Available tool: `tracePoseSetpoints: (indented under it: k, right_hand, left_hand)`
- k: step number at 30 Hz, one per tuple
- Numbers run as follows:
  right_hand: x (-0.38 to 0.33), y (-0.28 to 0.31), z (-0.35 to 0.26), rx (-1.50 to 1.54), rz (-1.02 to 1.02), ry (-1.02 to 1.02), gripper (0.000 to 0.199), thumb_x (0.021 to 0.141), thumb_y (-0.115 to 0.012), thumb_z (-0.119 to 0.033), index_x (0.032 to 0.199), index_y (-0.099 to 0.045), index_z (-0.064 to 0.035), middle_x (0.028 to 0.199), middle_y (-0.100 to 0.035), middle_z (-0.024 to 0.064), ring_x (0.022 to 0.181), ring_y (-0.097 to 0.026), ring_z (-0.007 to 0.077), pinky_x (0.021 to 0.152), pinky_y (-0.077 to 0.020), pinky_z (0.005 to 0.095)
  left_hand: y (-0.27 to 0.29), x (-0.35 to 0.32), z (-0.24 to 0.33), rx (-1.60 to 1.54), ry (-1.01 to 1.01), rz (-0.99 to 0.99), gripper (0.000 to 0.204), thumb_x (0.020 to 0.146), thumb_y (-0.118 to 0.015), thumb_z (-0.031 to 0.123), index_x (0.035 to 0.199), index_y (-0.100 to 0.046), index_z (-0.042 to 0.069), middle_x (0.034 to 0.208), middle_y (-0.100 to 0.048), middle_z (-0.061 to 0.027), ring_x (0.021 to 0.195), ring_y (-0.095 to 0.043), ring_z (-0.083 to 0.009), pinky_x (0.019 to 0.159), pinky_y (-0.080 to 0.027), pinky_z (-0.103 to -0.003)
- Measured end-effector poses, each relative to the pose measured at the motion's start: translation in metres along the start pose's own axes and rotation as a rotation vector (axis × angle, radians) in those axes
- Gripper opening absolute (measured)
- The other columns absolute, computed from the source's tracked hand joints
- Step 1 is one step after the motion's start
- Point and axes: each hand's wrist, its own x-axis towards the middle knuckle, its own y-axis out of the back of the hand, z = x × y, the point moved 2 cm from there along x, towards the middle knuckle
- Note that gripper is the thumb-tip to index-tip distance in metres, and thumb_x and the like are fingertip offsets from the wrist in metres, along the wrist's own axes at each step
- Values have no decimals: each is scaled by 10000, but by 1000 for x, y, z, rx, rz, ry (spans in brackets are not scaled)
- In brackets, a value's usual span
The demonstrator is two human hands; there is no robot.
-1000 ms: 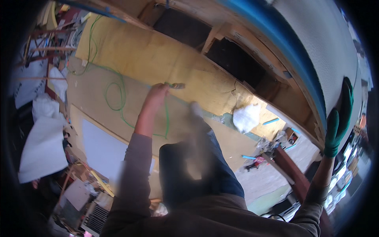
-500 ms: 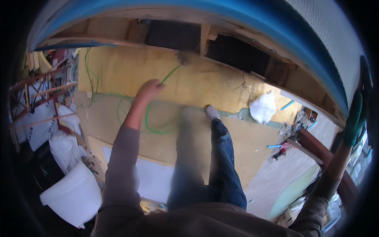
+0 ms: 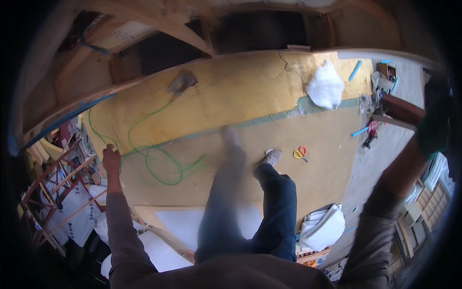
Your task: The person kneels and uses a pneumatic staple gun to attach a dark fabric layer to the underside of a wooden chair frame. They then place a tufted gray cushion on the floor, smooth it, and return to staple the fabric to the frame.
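Note:
My left hand (image 3: 111, 159) is bare and closed on a thin green hose (image 3: 161, 149) at the left side of the board. From there the hose lies in loose loops. Its far end runs to a blurred grey tool (image 3: 182, 83) on the yellow panel (image 3: 231, 91). At the right rim my right hand (image 3: 433, 127), in a dark green glove, is raised beside the underside of a large wooden frame (image 3: 163, 24). Shadow hides its fingers and what they touch. The frame hangs over the far part of the view, with beams and dark panels showing.
A tuft of white wadding (image 3: 326, 86) lies on the yellow panel. Red-and-yellow-handled scissors (image 3: 301, 153) lie by my right foot (image 3: 272, 158). Folded white padding (image 3: 325, 229) sits at the near right. Dark red racks and wood pieces (image 3: 60, 180) crowd the left; a red-brown beam (image 3: 402, 110) stands right.
My left hand has moved left and nearer with the hose. The overhead frame now shows more of its wooden underside. My feet and view have shifted, and the scissors have come into sight.

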Motion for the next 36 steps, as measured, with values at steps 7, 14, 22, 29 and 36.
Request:
tracePoseSetpoints:
  k: [7, 14, 22, 29, 36]
  right_hand:
    - [-453, -83, -6, 299, -667, -939, 456, 1036, -620, -202, 1426, -544, 22, 1351, -631, 210, 1212, -606, 312, 1062, -458, 389]
    - [-692, -196, 109, 28, -931, -831, 562, 926, -739, -351, 1334, -598, 7, 1276, -664, 264, 1132, -659, 432, 978, -519, 490]
    - [-687, -353, 238, -456, -857, -512, 754, 1011, -532, -461, 1572, -365, 14, 1668, -282, 266, 1504, -295, 467, 1225, -175, 579]
    - [-674, -348, 226, -351, -731, -453, 743, 1000, -540, -443, 1550, -377, 29, 1629, -345, 281, 1466, -353, 464, 1202, -218, 588]
    - [-674, -348, 228, -350, -810, -484, 767, 985, -574, -428, 1562, -373, 37, 1640, -311, 301, 1480, -339, 480, 1206, -210, 584]
  left_hand:
    - [-150, -15, 292, -513, -623, -534, 194, 974, -633, 208, 1031, -659, 24, 955, -689, -192, 924, -684, -356, 818, -533, -425]
    - [-274, -8, 651, -378, -831, -543, 370, 856, -694, 253, 1147, -688, 23, 1193, -680, -249, 1143, -645, -417, 915, -517, -482]
    - [-303, 2, 760, -230, -576, -343, 792, 727, -893, 471, 1312, -595, 27, 1326, -619, -231, 1267, -573, -392, 1070, -463, -492]
    - [-291, -8, 765, -241, -610, -211, 359, 838, -766, 340, 1082, -745, 77, 1008, -745, -174, 987, -716, -373, 842, -563, -507]
    - [-178, 131, 857, -1447, -457, -223, 303, 1031, -609, 417, 1058, -659, 119, 933, -670, -20, 894, -642, -136, 789, -527, -353]
